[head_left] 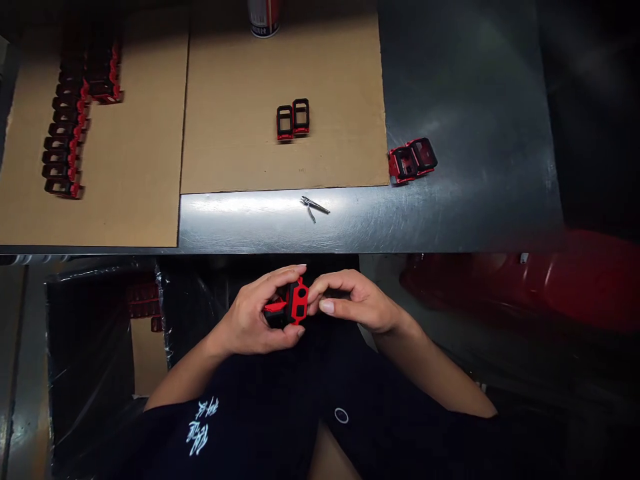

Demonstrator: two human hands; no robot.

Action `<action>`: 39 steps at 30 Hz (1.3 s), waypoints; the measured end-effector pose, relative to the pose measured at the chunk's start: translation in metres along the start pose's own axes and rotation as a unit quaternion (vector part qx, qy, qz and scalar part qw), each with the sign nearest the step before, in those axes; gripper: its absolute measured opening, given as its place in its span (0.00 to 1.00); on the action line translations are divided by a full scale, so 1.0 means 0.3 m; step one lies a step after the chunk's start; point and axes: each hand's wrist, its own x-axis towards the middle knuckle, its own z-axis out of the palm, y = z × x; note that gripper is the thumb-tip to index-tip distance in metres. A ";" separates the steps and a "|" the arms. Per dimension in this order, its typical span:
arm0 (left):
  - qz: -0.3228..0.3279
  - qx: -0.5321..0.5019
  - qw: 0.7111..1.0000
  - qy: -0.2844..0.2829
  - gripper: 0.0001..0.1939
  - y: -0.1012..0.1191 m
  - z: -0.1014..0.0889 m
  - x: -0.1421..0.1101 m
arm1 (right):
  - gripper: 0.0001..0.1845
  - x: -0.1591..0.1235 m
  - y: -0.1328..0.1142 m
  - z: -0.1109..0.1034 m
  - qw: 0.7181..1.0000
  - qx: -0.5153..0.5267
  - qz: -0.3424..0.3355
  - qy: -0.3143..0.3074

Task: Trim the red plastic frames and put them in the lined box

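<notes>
A: Where is the red-and-black part (300, 301)?

B: Close to the body, just short of the metal counter's edge (240, 223). The left hand (250, 313) has its grip wrapped around it, red face outward.

A: And the right hand (357, 301)?

B: Its fingers are bent beside that face, thumb close to them. I cannot tell whether that grip pinches anything.

A: What lies beyond?

B: A small plier-like tool (316, 205) on bare metal, handles spread. Behind it, two similar parts (293, 127) side by side on a cardboard sheet (235, 133). Another pair (414, 160) sits by the sheet's right corner.

A: Farther out?

B: A can (264, 20) at the back, and a long row of parts (66, 143) on the left cardboard sheet (135, 180).
</notes>
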 end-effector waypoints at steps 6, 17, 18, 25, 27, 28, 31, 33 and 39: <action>-0.047 -0.034 0.998 -0.001 0.39 0.008 0.016 0.002 | 0.19 0.005 0.012 0.048 0.998 0.039 0.052 -0.005; -0.046 -0.061 0.997 0.001 0.46 -0.026 0.017 -0.018 | 0.18 0.031 0.011 0.075 0.993 0.102 0.063 0.019; -0.040 -0.064 0.997 0.006 0.47 -0.034 0.021 -0.021 | 0.18 0.031 0.012 0.073 0.993 0.101 0.059 0.018; 0.062 -0.005 0.997 0.053 0.49 -0.062 0.035 -0.018 | 0.18 0.030 0.024 0.075 0.994 0.097 0.052 0.024; 0.105 0.055 0.991 0.067 0.50 -0.069 0.033 -0.016 | 0.18 0.028 0.017 0.085 0.995 0.055 0.046 0.066; 0.128 0.086 0.986 0.070 0.50 -0.074 0.033 -0.015 | 0.18 0.027 0.010 0.091 0.995 0.020 0.039 0.092; 0.188 0.164 0.965 0.081 0.51 -0.090 0.031 -0.016 | 0.16 0.023 -0.009 0.107 0.983 -0.104 -0.006 0.154; 0.211 0.206 0.951 0.095 0.53 -0.097 0.030 -0.016 | 0.12 0.020 -0.015 0.112 0.973 -0.151 -0.040 0.167; 0.237 0.210 0.943 0.098 0.56 -0.090 0.032 -0.011 | 0.13 0.015 0.009 0.094 0.990 -0.051 -0.048 0.124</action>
